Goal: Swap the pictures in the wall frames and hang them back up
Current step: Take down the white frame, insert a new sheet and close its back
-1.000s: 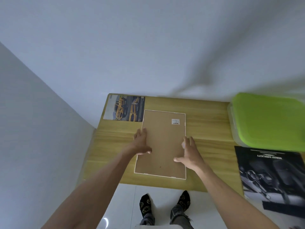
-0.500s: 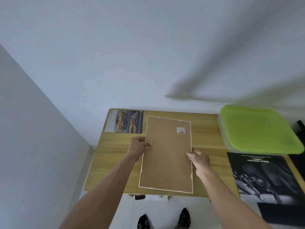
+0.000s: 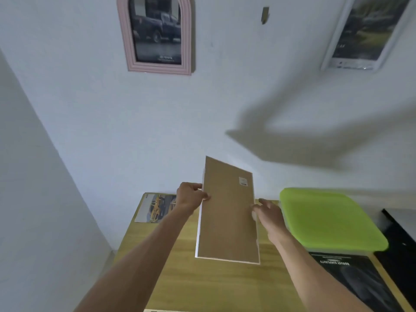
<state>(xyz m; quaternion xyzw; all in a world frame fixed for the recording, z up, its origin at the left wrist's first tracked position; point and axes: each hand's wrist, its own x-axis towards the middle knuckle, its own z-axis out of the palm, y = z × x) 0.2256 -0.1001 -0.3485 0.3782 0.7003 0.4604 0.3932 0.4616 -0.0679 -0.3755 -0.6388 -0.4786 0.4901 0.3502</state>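
A white-edged picture frame (image 3: 227, 217) shows its brown backboard to me, lifted off the wooden table (image 3: 202, 287) and tilted up toward the wall. My left hand (image 3: 190, 197) grips its left edge and my right hand (image 3: 267, 213) grips its right edge. On the wall hang a pink arched frame (image 3: 157, 34) with a dark truck picture and a white frame (image 3: 364, 34) at the upper right. Between them a small hook (image 3: 265, 15) sticks out of the wall. A yellow car picture (image 3: 155, 208) lies loose at the table's far left.
A green-lidded plastic box (image 3: 326, 219) stands on the table's right side. A dark poster (image 3: 358, 282) lies in front of it. A black object (image 3: 400, 233) sits at the far right edge. A side wall closes in on the left.
Both hands have lifted the frame off the table and tilted it up. My view has risen, bringing the wall frames and the hook into sight.
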